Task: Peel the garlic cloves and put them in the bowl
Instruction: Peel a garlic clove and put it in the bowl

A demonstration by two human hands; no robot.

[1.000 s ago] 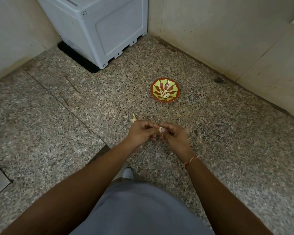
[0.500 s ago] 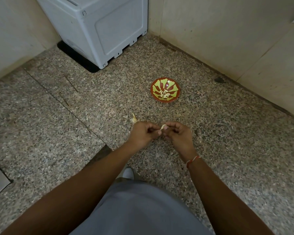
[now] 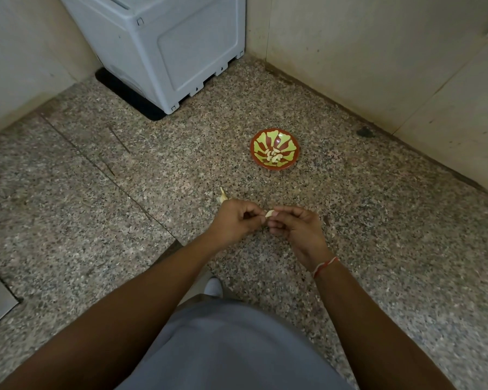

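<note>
Both hands (image 3: 265, 223) pinch a garlic clove (image 3: 270, 213) above open floor (image 3: 378, 220).

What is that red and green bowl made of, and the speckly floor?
The bowl looks like glazed ceramic, or maybe plastic: its red and green pattern has a small glossy highlight, but the picture cannot settle which. The floor looks like polished stone, probably granite or terrazzo: fine grey, pink and black flecks, laid in large slabs with thin joints.
</note>
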